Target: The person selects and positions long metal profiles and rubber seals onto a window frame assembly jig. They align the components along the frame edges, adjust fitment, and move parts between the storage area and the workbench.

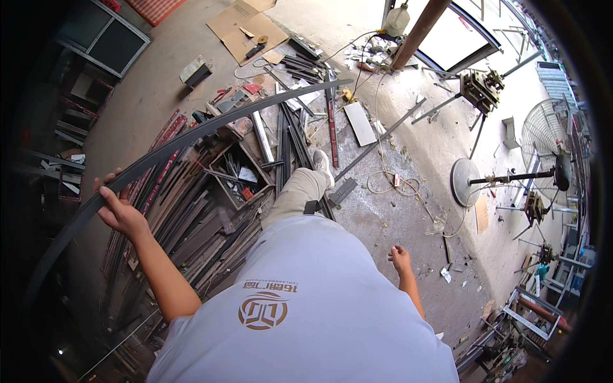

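Observation:
A long dark grey metal profile [211, 123] runs from the lower left, across the scrap pile, to the upper middle. My left hand [121, 207] is closed around it near its left part, with the thumb on the near side. The strip is raised above the floor and looks curved through the lens. My right hand [400, 258] hangs low beside my body, its fingers loosely bent and nothing visible in them. Under the profile lie many long dark and reddish bars [185, 217] and an open box [237, 203] holding offcuts.
Flattened cardboard [246, 29] lies far ahead. A brown post [418, 35] stands ahead right, near a loose cable [389, 185]. To the right are a round metal base [465, 182], a wire-cage fan [543, 134] and metal stands [480, 91]. Framed panels [105, 41] lean at the far left.

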Demonstrator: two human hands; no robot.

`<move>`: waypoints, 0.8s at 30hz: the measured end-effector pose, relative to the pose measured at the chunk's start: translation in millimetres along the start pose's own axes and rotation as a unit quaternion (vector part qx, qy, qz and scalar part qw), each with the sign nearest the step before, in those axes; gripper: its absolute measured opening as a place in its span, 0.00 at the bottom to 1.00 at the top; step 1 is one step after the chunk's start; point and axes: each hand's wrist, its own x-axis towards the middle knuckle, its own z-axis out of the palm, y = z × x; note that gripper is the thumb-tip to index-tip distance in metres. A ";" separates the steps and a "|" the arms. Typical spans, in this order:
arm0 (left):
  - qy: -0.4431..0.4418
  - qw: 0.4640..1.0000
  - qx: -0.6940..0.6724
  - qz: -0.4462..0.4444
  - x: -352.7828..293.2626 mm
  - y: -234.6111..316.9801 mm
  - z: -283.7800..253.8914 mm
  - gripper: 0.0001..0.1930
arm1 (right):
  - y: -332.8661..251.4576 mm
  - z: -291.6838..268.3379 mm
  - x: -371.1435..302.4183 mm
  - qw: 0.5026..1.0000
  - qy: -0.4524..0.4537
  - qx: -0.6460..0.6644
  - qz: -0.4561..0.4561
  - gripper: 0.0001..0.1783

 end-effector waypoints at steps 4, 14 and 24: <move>0.026 0.998 0.012 0.047 25.2 -32.4 33.1 0.19 | -76.8 5.9 37.1 0.982 -0.074 -0.172 -0.025 0.30; 0.141 0.990 -0.001 0.008 120.9 -115.9 212.2 0.20 | -368.7 9.6 229.6 0.954 -0.200 -0.207 -0.088 0.26; 0.117 0.989 0.067 0.062 236.3 -113.5 319.1 0.21 | -619.2 48.9 369.0 0.952 -0.159 -0.126 -0.228 0.27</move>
